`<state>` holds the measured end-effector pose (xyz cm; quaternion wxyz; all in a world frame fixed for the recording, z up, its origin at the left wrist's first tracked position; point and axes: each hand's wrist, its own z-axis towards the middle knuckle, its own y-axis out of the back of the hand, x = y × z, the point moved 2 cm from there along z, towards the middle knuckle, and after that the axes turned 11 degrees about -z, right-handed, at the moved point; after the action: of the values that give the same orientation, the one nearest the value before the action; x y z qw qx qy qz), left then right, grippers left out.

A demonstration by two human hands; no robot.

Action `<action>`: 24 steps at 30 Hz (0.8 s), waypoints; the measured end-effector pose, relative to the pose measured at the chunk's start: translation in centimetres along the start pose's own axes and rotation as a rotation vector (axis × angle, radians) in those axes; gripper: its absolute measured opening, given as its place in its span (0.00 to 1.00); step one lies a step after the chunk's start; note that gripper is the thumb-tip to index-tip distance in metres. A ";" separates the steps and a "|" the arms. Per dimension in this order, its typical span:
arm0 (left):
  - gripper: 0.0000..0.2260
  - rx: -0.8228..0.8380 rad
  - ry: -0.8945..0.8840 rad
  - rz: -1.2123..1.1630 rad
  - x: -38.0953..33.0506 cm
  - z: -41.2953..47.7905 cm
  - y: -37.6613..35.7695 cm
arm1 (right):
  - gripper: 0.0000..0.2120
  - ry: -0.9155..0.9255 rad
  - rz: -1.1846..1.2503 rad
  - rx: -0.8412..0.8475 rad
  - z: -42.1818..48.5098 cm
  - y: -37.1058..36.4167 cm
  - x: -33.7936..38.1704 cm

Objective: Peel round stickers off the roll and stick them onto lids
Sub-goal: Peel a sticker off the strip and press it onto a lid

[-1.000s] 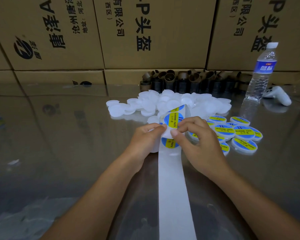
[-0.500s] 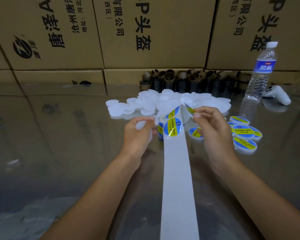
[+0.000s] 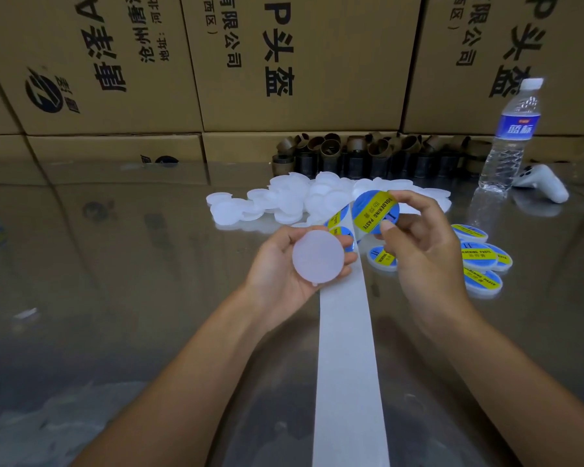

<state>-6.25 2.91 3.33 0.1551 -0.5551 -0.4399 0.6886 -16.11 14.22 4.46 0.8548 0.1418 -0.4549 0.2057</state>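
My left hand (image 3: 280, 267) holds a plain white round lid (image 3: 318, 257) flat side up, fingers curled under its rim. My right hand (image 3: 418, 241) pinches a peeled blue and yellow round sticker (image 3: 375, 211) by its edge, a little above and to the right of the lid. The sticker roll (image 3: 338, 221) stands between and behind my hands, and its bare white backing strip (image 3: 348, 348) runs along the table toward me. A heap of plain white lids (image 3: 284, 202) lies behind. Several stickered lids (image 3: 479, 257) lie to the right.
The table top (image 3: 115, 281) is glossy and reflective. Cardboard boxes (image 3: 284, 62) stand stacked along the back, with a row of brown cardboard cores (image 3: 368, 153) before them. A water bottle (image 3: 509, 136) and a white controller (image 3: 543, 187) stand at the far right.
My right hand has pulled the sticker free of the roll and lifted it. My left hand has turned the white lid face up and brought it closer to me.
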 end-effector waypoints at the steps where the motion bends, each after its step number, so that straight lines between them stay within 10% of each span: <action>1: 0.13 0.001 0.020 0.015 0.1 0.1 0.0 | 0.16 0.011 0.017 0.022 0.0 0.0 0.1; 24: 0.19 0.114 0.118 0.183 1.4 0.6 0.4 | 0.16 0.278 -0.342 0.330 -1.5 -1.6 -0.2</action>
<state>-7.11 3.44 2.19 0.1484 -0.6228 -0.3375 0.6901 -14.34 13.41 3.34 0.8968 0.3241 -0.2629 0.1470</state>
